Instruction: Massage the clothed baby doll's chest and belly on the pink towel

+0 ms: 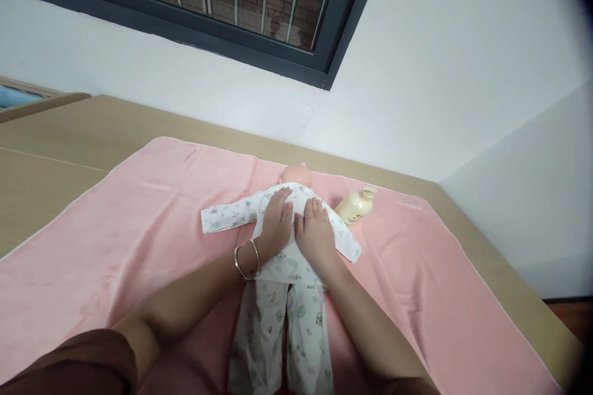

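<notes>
A baby doll (296, 174) in a white printed sleepsuit (278, 315) lies on a pink towel (139, 228), head towards the wall. My left hand (277, 222), with two bangles on the wrist, rests flat on the doll's torso. My right hand (315, 231) lies flat beside it on the same torso, the two hands touching. Neither hand grips anything; the fingers are extended and pressed on the cloth. The doll's sleeves spread out left and right, and its legs point towards me.
A cream lotion bottle (355, 205) lies on its side on the towel just right of the doll's head. The towel covers a tan wooden surface (55, 154). A white wall and a dark-framed barred window (222, 6) stand behind.
</notes>
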Demonstrator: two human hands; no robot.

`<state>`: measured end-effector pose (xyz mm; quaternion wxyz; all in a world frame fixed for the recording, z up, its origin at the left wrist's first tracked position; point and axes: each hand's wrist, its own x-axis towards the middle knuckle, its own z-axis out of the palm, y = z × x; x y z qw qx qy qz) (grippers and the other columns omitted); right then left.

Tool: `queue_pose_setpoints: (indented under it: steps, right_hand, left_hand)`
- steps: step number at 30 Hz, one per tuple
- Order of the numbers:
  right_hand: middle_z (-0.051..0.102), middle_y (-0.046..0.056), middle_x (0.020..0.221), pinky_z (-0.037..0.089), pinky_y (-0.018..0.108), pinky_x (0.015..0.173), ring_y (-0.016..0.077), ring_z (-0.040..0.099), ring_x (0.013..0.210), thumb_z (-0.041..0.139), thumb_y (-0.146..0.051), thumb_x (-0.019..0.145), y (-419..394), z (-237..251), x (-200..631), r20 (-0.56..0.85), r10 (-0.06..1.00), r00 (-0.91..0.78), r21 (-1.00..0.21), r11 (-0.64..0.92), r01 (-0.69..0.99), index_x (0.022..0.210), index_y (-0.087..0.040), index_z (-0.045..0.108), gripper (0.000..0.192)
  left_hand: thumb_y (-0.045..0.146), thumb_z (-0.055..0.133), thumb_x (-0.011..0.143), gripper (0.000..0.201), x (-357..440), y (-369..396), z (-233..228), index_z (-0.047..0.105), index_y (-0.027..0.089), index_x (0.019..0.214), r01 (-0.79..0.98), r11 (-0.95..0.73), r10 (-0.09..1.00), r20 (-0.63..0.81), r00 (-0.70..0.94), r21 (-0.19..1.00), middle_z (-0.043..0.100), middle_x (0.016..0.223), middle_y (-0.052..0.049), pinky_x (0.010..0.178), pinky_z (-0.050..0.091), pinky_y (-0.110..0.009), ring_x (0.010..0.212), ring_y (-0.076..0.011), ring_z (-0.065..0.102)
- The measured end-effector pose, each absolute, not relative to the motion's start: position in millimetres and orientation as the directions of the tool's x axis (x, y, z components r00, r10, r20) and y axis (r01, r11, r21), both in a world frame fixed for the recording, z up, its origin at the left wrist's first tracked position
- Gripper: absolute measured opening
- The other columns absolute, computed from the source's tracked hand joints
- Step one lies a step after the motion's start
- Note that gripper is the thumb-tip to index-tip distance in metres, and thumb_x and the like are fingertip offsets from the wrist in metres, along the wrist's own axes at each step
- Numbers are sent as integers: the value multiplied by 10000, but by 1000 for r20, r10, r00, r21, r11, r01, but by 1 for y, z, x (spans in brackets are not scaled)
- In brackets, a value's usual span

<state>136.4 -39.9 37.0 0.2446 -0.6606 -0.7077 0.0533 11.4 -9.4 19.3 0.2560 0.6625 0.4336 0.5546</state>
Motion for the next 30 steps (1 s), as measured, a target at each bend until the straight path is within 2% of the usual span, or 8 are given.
queue_pose_setpoints:
  steps: [2,4,7,9,12,18,25,30]
  right_hand:
    - [307,234,1525,165,492,1196,308,206,1461,322,-297,999,-47,39,126,280,959,-51,-330,146,933,1461,26,359,565]
    - [299,162,1550,141,466,1208,280,178,1471,318,-256,994,-49,41,123,284,941,-185,-302,271,914,1466,-48,394,521]
    - [290,89,1566,171,467,1203,260,180,1473,311,-334,1015,-39,43,135,263,946,-188,-377,281,883,1482,-143,394,511]
    - [305,134,1553,188,487,1193,271,216,1462,288,-395,1020,-32,41,144,251,965,-72,-423,176,889,1491,-101,361,559]
    - [330,209,1524,179,502,1190,294,251,1447,272,-380,1016,-35,34,141,285,958,22,-403,99,910,1477,-17,346,591]
    - [305,212,1535,165,466,1207,296,178,1469,318,-238,973,-56,30,118,311,944,-109,-297,206,933,1452,30,373,552]
    - [246,131,1574,122,516,1202,261,154,1479,299,-309,999,-27,37,148,258,960,-105,-490,224,842,1492,-102,356,538]
    - [250,159,1569,134,545,1188,284,161,1475,300,-279,994,-30,33,143,276,961,-30,-485,166,858,1486,-99,367,528]
  left_hand:
    - [306,324,990,384,11,-10,17,535,173,1282,294,-534,828,560,-7,793,568,1358,-114,1153,353,-482,1299,-214,487]
    - [306,312,994,384,10,-10,16,532,173,1279,299,-560,807,590,-16,773,572,1344,-115,1147,360,-477,1291,-212,492]
    - [302,337,984,372,12,-11,15,521,181,1284,339,-553,805,593,-20,761,562,1344,-113,1139,367,-480,1292,-217,487]
    - [282,374,964,361,12,-12,16,535,174,1268,408,-516,816,577,-32,753,536,1365,-122,1139,360,-496,1306,-234,467]
    - [222,385,930,377,12,-9,20,557,131,1252,533,-439,849,529,-17,723,514,1374,-158,1133,361,-503,1311,-263,454]
    - [193,366,905,421,8,4,21,564,111,1267,667,-469,849,504,159,579,564,1357,-163,1156,309,-528,1341,-288,444]
    - [238,308,963,476,11,-22,16,462,77,1383,729,-435,862,479,166,529,450,1482,-177,1178,275,-515,1433,-291,335]
    - [252,316,966,473,8,-26,13,463,66,1376,748,-418,866,476,156,515,444,1482,-189,1161,318,-503,1427,-293,344]
